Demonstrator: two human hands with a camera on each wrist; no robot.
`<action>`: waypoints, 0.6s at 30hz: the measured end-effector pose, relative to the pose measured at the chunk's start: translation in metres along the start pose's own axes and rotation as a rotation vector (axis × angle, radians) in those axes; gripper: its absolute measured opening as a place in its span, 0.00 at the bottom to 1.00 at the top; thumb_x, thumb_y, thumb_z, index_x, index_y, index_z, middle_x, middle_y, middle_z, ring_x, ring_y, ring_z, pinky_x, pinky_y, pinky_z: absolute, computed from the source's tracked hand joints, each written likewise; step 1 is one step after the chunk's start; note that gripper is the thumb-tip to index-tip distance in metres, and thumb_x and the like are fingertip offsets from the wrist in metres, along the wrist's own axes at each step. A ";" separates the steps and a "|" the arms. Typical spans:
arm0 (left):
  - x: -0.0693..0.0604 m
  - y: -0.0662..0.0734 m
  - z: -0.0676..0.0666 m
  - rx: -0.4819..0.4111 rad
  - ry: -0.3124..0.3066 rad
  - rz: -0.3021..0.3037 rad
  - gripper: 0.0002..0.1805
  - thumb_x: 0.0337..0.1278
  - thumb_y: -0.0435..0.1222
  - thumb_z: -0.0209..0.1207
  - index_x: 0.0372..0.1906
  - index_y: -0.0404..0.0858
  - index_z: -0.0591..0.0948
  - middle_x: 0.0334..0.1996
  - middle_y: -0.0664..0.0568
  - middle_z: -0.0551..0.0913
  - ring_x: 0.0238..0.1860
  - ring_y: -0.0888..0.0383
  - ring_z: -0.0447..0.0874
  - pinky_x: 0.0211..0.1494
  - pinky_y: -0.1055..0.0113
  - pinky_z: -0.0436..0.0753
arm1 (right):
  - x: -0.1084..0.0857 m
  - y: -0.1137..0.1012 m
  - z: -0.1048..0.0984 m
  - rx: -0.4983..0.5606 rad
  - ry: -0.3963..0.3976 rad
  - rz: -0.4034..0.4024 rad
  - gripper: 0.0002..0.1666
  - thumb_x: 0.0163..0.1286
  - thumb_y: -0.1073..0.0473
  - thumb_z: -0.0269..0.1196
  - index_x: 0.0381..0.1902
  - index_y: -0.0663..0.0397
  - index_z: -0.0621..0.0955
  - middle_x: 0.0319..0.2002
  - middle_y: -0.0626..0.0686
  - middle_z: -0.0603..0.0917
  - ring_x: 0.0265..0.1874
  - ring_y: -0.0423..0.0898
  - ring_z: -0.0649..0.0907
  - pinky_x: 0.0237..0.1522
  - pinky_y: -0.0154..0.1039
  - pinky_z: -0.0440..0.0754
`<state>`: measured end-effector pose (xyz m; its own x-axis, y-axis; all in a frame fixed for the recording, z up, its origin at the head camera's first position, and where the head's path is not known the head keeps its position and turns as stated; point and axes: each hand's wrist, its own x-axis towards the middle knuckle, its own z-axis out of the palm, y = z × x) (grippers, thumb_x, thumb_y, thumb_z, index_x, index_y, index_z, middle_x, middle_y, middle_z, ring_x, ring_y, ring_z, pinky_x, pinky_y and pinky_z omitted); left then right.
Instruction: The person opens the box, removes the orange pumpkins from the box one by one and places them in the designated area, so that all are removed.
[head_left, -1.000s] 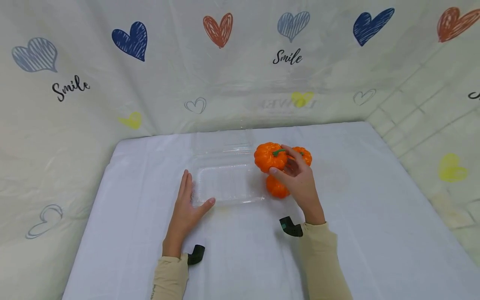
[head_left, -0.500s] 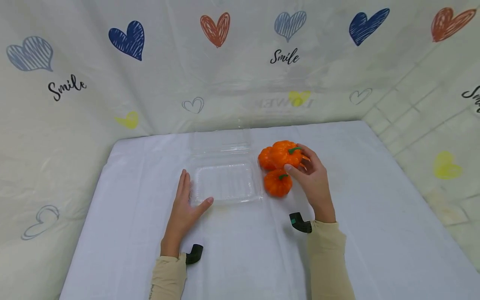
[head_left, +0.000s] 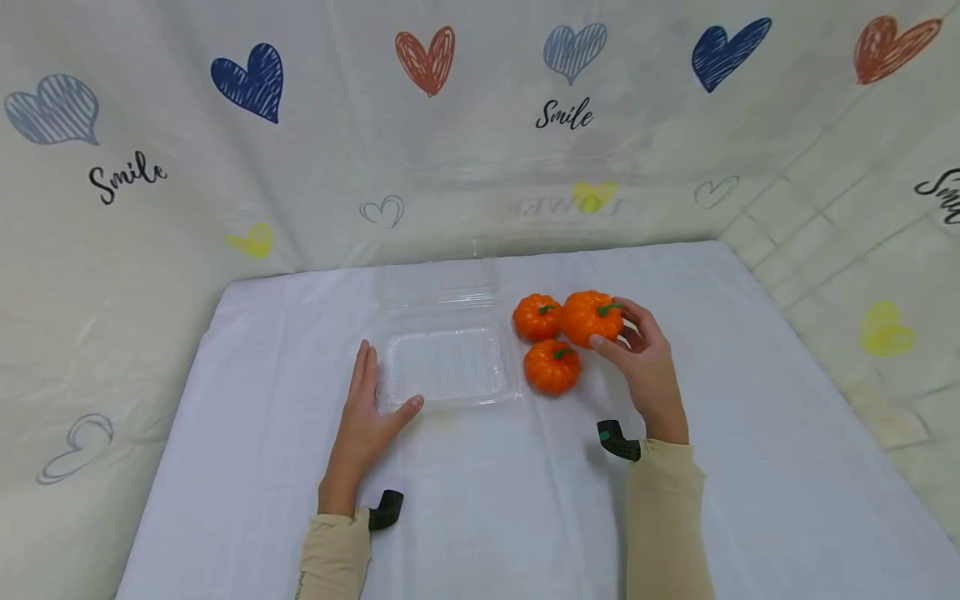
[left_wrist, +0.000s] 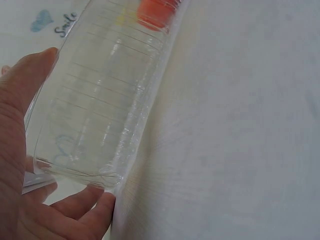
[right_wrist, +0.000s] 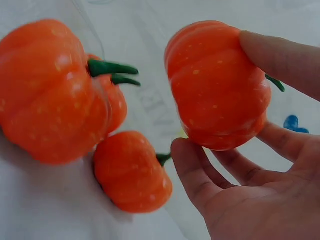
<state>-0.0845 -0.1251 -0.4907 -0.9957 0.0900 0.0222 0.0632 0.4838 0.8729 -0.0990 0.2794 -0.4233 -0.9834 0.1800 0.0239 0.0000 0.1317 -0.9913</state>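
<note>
My right hand (head_left: 654, 360) holds a small orange pumpkin (head_left: 588, 317) with a green stem, thumb on one side and fingers on the other. The right wrist view shows this pumpkin (right_wrist: 215, 85) raised, with several others around it. A pumpkin (head_left: 537, 318) sits at its left and another pumpkin (head_left: 552, 368) in front. One more pumpkin (right_wrist: 132, 172) shows in the right wrist view; in the head view the held one hides it. My left hand (head_left: 366, 429) rests against the left end of a clear plastic clamshell container (head_left: 450, 404), thumb and fingers spread around its corner.
The container's clear lid (head_left: 438, 283) lies folded back behind its base. A white cloth (head_left: 480, 508) covers the table. Behind the table's far edge hangs a pale curtain (head_left: 480, 158) printed with hearts and words.
My right hand has moved right with the held pumpkin, from beside the container to the pumpkins' right side. That uncovered the back left pumpkin. The left hand stays at the container.
</note>
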 end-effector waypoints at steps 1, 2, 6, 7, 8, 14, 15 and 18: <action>0.000 0.000 0.000 0.001 0.000 -0.001 0.66 0.62 0.56 0.74 0.89 0.45 0.42 0.87 0.66 0.34 0.85 0.50 0.48 0.83 0.41 0.55 | 0.000 0.001 -0.003 -0.008 0.000 0.011 0.42 0.73 0.54 0.74 0.80 0.45 0.70 0.76 0.53 0.66 0.69 0.51 0.72 0.64 0.24 0.75; 0.000 -0.001 0.000 0.003 0.000 -0.002 0.65 0.62 0.56 0.74 0.89 0.45 0.42 0.87 0.66 0.34 0.85 0.49 0.49 0.83 0.41 0.55 | 0.000 0.003 -0.005 -0.014 -0.002 0.022 0.42 0.73 0.53 0.74 0.80 0.45 0.70 0.76 0.53 0.66 0.69 0.51 0.72 0.63 0.24 0.75; 0.000 -0.002 -0.001 0.004 0.003 0.000 0.65 0.62 0.57 0.73 0.89 0.45 0.42 0.87 0.64 0.35 0.85 0.49 0.50 0.83 0.40 0.55 | -0.002 0.008 -0.014 -0.055 -0.007 0.060 0.43 0.74 0.51 0.73 0.81 0.45 0.68 0.77 0.54 0.66 0.70 0.51 0.71 0.63 0.24 0.76; 0.000 -0.002 -0.001 0.002 0.003 -0.002 0.65 0.62 0.57 0.73 0.89 0.45 0.42 0.87 0.65 0.35 0.85 0.49 0.50 0.83 0.40 0.55 | -0.002 0.009 -0.016 -0.066 -0.009 0.071 0.43 0.74 0.51 0.73 0.81 0.45 0.68 0.77 0.54 0.65 0.70 0.52 0.71 0.63 0.25 0.76; -0.001 -0.001 -0.001 0.001 0.003 -0.001 0.65 0.61 0.57 0.73 0.89 0.45 0.42 0.87 0.64 0.35 0.85 0.49 0.50 0.83 0.40 0.55 | -0.003 0.010 -0.018 -0.075 -0.010 0.082 0.43 0.74 0.51 0.73 0.82 0.45 0.68 0.78 0.53 0.65 0.71 0.52 0.71 0.65 0.26 0.76; 0.000 0.000 0.000 -0.002 0.000 -0.004 0.66 0.61 0.58 0.73 0.89 0.45 0.42 0.87 0.66 0.35 0.85 0.49 0.48 0.83 0.40 0.55 | -0.007 0.019 -0.029 -0.129 -0.021 0.135 0.44 0.75 0.48 0.72 0.82 0.44 0.66 0.79 0.52 0.65 0.73 0.54 0.70 0.71 0.44 0.75; 0.000 0.000 0.000 -0.002 -0.001 -0.005 0.66 0.61 0.57 0.74 0.89 0.45 0.42 0.87 0.67 0.34 0.85 0.50 0.47 0.83 0.40 0.55 | -0.007 0.020 -0.031 -0.136 -0.024 0.140 0.44 0.75 0.47 0.72 0.82 0.44 0.66 0.79 0.52 0.65 0.73 0.54 0.70 0.72 0.46 0.74; 0.000 0.001 0.000 0.002 -0.001 -0.008 0.66 0.61 0.57 0.74 0.89 0.45 0.42 0.87 0.66 0.34 0.86 0.50 0.46 0.83 0.39 0.54 | -0.008 0.023 -0.036 -0.144 -0.055 0.154 0.45 0.75 0.48 0.71 0.83 0.46 0.65 0.80 0.52 0.64 0.74 0.55 0.69 0.74 0.55 0.70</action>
<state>-0.0850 -0.1250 -0.4900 -0.9961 0.0875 0.0146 0.0555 0.4866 0.8719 -0.0844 0.3162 -0.4417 -0.9783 0.1556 -0.1371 0.1727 0.2450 -0.9540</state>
